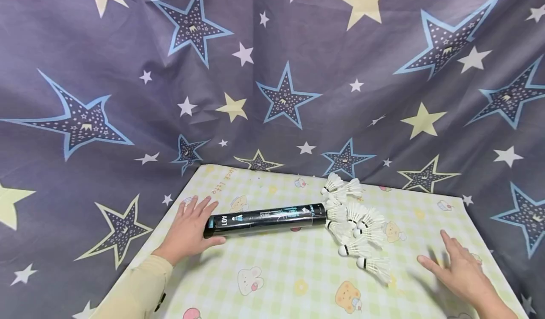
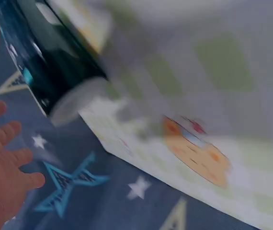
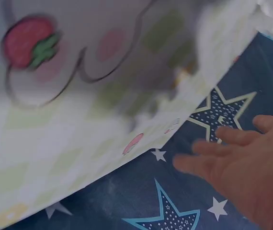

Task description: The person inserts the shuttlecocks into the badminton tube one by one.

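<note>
A black shuttlecock tube [image 1: 268,218] with blue and white print lies on its side across the table. At its left end is my left hand [image 1: 189,229], fingers spread and thumb out below the tube. The left wrist view shows that open hand [image 2: 5,167] beside the end of the dark tube [image 2: 45,52], the fingers not wrapped round it. Several white shuttlecocks [image 1: 357,248] lie in a loose group at the tube's right end. Further right, my right hand [image 1: 464,274] hovers over the table, fingers extended and holding nothing; the right wrist view shows it [image 3: 242,163] too.
A green-and-white checked cloth [image 1: 298,262] with cartoon prints covers the table. Behind and beside the table hangs a dark curtain [image 1: 298,44] patterned with stars. The table's right edge runs close to my right hand.
</note>
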Tool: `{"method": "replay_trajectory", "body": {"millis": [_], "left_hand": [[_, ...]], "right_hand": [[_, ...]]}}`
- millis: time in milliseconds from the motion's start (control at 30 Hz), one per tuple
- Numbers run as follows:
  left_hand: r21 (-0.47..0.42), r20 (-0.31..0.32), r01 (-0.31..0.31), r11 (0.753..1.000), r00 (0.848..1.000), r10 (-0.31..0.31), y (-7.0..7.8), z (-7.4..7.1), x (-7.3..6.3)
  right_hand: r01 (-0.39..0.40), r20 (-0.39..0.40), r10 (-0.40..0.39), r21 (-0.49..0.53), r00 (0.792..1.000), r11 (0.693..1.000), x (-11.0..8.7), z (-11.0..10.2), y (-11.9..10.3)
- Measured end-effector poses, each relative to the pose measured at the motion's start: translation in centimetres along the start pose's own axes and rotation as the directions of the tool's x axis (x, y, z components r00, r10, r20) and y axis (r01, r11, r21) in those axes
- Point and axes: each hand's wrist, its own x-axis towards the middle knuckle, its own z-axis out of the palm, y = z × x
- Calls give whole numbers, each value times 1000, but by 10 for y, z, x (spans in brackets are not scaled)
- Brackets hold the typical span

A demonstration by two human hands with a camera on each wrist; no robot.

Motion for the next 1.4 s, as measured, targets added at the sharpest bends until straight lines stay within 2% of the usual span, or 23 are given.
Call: {"method": "replay_trajectory", "body": {"millis": [100, 200, 367, 533, 700, 900, 1067, 1267, 1400], "left_hand": [[-20, 8, -22, 1000, 1000, 23, 17, 3, 14], [-38, 23, -32, 999, 999, 33, 35, 7, 29], [-79, 111, -20, 997, 993, 29, 64, 16, 49], [-88, 203, -1, 996, 979, 19, 89, 26, 66], [-67, 215, -18, 998, 976, 32, 106, 35, 79], [-69, 218, -14, 998, 976, 29, 111, 50, 85], [-67, 185, -19, 998, 982, 31, 109, 59, 84], [-77, 158, -20, 997, 987, 33, 103, 50, 78], [-105, 89, -21, 994, 996, 31, 94, 37, 68]], "right_hand": [[-13, 46, 9, 71, 999, 997, 0, -5, -7], [-10, 53, 4, 120, 999, 993, -1, -7, -15], [-30, 93, 13, 186, 996, 982, -6, -5, -24], [-80, 186, 43, 196, 982, 977, -11, -1, -25], [-91, 212, 53, 175, 976, 980, -17, 7, -25], [-74, 195, 36, 191, 980, 979, -21, 12, -28], [-77, 192, 36, 214, 981, 974, -22, 14, -31], [-101, 205, 51, 243, 977, 965, -22, 16, -34], [-122, 227, 60, 274, 972, 954, -21, 17, -35]]}}
